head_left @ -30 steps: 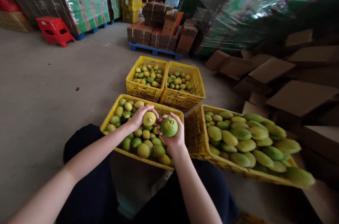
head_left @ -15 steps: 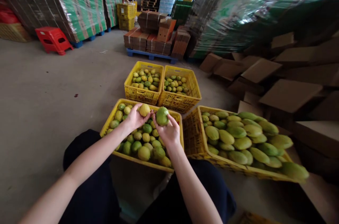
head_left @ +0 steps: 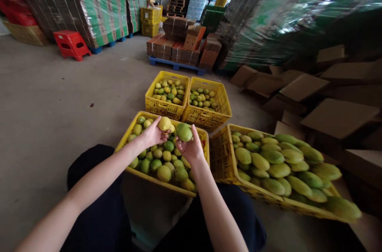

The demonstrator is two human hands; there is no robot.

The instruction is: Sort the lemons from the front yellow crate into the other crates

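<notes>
My left hand (head_left: pixel 154 134) is closed around a rounded yellow fruit (head_left: pixel 164 124), its fingers beneath it. Beside it, my right hand (head_left: pixel 192 148) grips a smooth green fruit (head_left: pixel 184 132) between thumb and fingers. Both hands are held over a yellow plastic crate (head_left: pixel 126 134) in front of my knees. Inside lie many roundish green and yellow fruits (head_left: pixel 164 173), partly hidden by my hands and forearms. The exact kind of fruit cannot be made out.
To the right, another yellow crate (head_left: pixel 221 156) is heaped with long green-yellow fruits (head_left: pixel 279 170). Two more fruit crates (head_left: pixel 163 105) stand just beyond. Opened cardboard boxes (head_left: pixel 337 115) pile up at right. Flattened cartons sit on a blue pallet (head_left: pixel 176 66); a red stool (head_left: pixel 71 44) is at left.
The view has swung slightly left, so the surroundings sit further right. The green fruit has turned in my right hand and now lies more sideways. Both hands keep their fruits.
</notes>
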